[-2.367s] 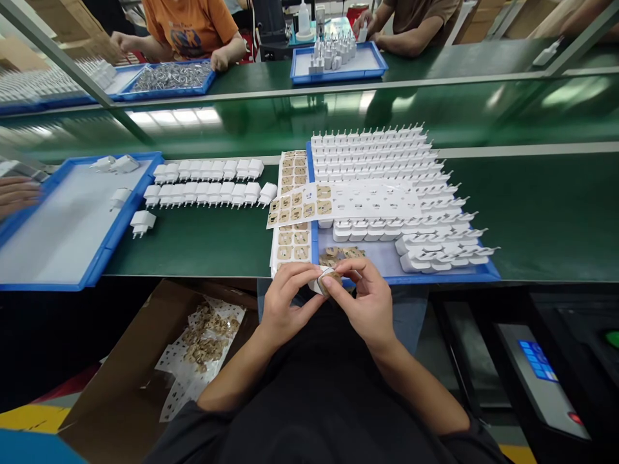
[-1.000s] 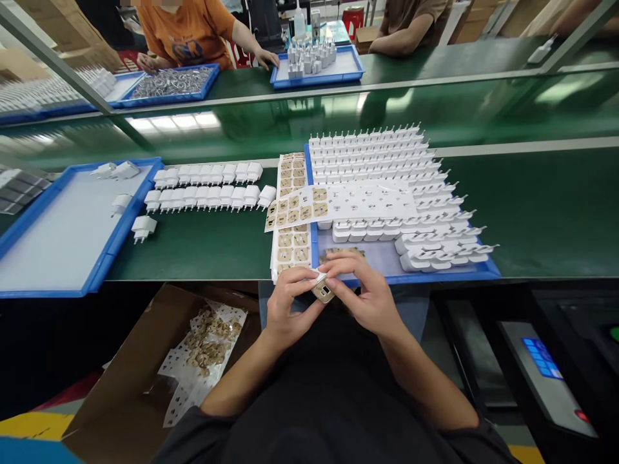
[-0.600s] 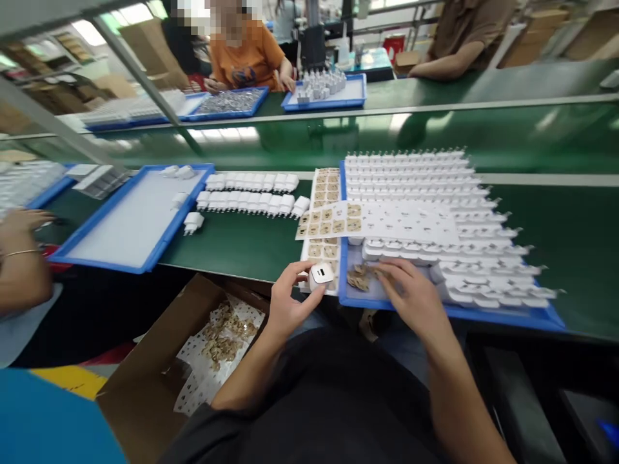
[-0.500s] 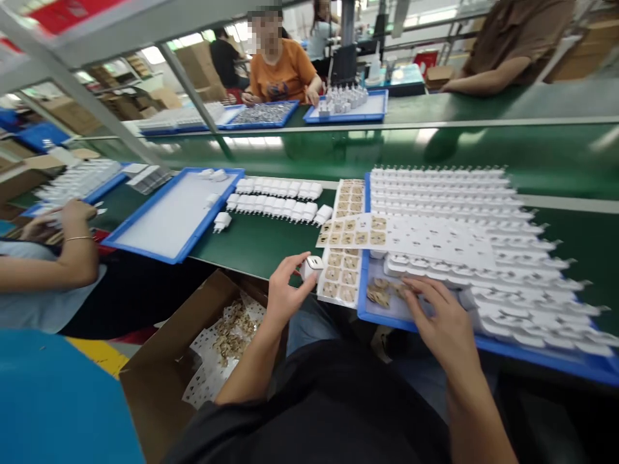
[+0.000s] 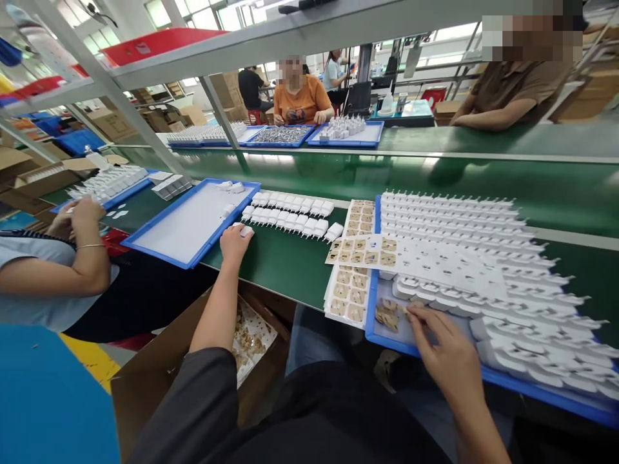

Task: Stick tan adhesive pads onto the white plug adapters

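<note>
My left hand (image 5: 234, 246) is closed round a white plug charger (image 5: 247, 231) at the left end of two rows of similar chargers (image 5: 285, 222) on the green bench; its fingertips are partly hidden. Over the near left corner of the right-hand blue tray, my right hand (image 5: 442, 341) has its thumb and finger pinched on a small tan sticker piece. A little heap of crumpled tan pieces (image 5: 387, 317) lies beside those fingertips. Sheets of tan stickers (image 5: 349, 293) overlap the tray's left edge, and another sticker sheet (image 5: 445, 261) lies across the chargers.
Many chargers with upright pins fill the right blue tray (image 5: 546, 386). Left of the rows stands another blue-rimmed tray (image 5: 191, 264) with a few chargers. An open carton (image 5: 159, 386) with scraps sits below the bench. A co-worker's arm (image 5: 89, 258) is at the left.
My left hand has moved left with the charger, from beside the sticker sheets to the end of the charger rows. My right hand stays by the tan heap. The view has shifted.
</note>
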Tool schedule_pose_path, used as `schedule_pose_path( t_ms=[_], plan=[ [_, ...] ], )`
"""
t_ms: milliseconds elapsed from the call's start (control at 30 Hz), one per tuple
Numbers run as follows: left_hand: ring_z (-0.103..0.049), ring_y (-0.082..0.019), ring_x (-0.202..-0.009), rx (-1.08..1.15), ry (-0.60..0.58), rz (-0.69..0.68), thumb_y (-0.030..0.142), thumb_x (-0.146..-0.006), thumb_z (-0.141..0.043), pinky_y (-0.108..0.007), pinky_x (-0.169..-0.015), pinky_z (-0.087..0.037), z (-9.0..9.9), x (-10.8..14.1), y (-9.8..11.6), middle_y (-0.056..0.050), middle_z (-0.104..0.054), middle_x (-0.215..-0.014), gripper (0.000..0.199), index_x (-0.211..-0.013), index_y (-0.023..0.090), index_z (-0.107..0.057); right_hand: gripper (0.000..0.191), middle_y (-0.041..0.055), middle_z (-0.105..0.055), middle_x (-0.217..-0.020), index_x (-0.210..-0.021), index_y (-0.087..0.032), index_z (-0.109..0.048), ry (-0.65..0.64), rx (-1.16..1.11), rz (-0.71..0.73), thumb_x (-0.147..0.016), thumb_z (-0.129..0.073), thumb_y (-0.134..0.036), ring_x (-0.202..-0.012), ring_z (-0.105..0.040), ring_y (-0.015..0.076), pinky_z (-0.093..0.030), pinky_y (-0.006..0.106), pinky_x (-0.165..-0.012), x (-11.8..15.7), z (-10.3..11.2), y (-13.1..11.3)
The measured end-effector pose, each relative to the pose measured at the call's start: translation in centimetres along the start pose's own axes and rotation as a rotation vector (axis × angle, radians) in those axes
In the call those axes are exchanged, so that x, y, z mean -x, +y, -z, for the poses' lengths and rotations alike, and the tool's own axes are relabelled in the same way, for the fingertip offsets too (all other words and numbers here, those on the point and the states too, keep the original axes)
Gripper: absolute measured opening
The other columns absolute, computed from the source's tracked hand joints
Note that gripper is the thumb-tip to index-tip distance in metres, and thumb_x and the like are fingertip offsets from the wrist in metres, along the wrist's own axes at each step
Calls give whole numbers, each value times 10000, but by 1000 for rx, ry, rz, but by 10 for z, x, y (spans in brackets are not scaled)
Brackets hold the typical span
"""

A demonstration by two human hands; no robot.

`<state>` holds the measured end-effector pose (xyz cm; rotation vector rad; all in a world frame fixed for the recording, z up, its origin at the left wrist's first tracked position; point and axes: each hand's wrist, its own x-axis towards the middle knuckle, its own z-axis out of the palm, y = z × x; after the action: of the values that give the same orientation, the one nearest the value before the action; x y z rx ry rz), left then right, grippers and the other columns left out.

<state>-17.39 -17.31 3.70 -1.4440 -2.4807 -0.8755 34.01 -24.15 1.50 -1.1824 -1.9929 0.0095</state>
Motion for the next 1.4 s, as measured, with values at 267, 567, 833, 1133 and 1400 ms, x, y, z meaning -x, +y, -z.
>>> schedule_pose_path(
  t_ms=[267,567,833,1133,1400],
  plan=[
    [-565,-304,-1158,223,-118,-285,379,-922,-576,-461,-1046,-440,-13,44,75,-111,-688,-1141,306,-1119,165,-671,153,34,-720,-935,-1055,-231,-678,117,-147,-36,-952,-593,-158,-822,-682,188,-538,311,-755,-25,21,-23],
    [-514,-304,-1292,469,-660,-589,393,-918,-543,-457,-1129,-360,-42,66,257,-100,-668,-1308,361,-1185,190,-675,249,107,-689,-1064,-1125,-190,-650,-34,-114,23,-927,-507,-137,-936,-671,260,-547,414,-843,-118,-11,-18],
    [-595,-149,-625,677,-936,-481,391,-826,-626,-250,-573,-458,-40,55,275,-28,-667,-784,216,-823,175,-613,262,107,-671,-1092,-1134,-205,-659,-83,-98,-26,-933,-498,-160,-835,-665,219,-544,371,-790,-127,-29,1],
    [-545,-110,-590,908,-1059,-451,376,-788,-684,-220,-558,-411,-30,57,276,0,-639,-738,299,-1007,183,-617,169,71,-681,-1011,-988,-226,-687,-68,-70,-21,-967,-520,-211,-869,-640,210,-463,306,-695,-135,-24,-8],
    [-602,-164,-641,788,-923,-425,276,-804,-626,-276,-604,-463,-37,57,281,-31,-665,-779,210,-989,179,-635,136,77,-639,-1027,-966,-200,-614,12,-250,-12,-981,-495,-264,-791,-609,162,-494,279,-667,-131,0,-3]
  ],
)
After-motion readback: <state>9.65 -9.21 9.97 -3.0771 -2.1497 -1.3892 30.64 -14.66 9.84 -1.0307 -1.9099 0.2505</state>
